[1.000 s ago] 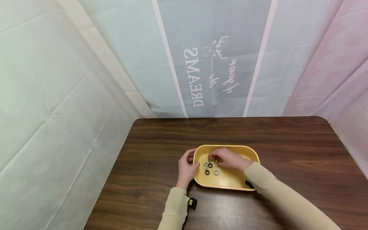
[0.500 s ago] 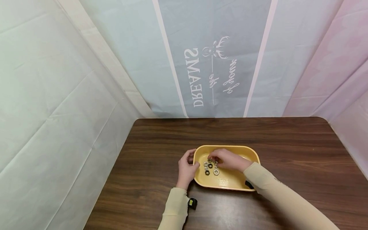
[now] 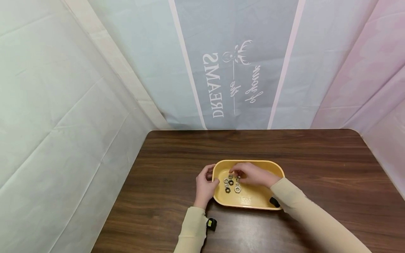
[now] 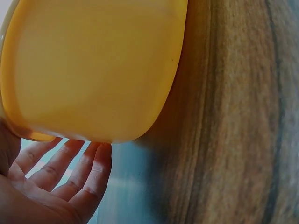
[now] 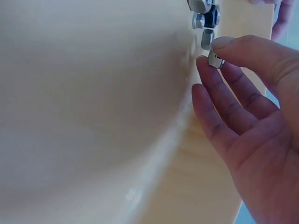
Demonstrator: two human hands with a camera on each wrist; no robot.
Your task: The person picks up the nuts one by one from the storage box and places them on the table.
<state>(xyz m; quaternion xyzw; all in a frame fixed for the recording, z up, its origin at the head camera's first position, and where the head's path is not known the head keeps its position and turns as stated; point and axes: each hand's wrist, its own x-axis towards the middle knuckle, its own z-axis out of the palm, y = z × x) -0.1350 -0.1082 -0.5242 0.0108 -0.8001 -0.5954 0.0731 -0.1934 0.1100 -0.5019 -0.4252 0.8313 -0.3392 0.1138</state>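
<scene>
A yellow tray (image 3: 253,201) stands on the table with several metal nuts (image 3: 237,189) at its left part, some silver, some dark. At the tray's left end my left hand (image 3: 205,186) grips the wall, thumb over the rim, fingers outside; in the left wrist view the fingers (image 4: 96,172) touch the tray's outer side (image 4: 93,70). My right hand (image 3: 251,174) is inside the tray above the nuts. In the right wrist view a silver nut (image 5: 215,59) is pinched between thumb and fingers of the right hand (image 5: 252,102), beside other nuts (image 5: 208,39).
The dark wooden table (image 3: 316,165) extends around the tray. Printed cloth (image 3: 234,21) hangs behind it and pale cloth (image 3: 63,123) at the left. A black wrist device (image 3: 211,224) sits on the left wrist, another (image 3: 274,202) on the right.
My right hand has shifted slightly among the nuts, and the nut by its thumb has moved a little. The left hand holds the tray as before.
</scene>
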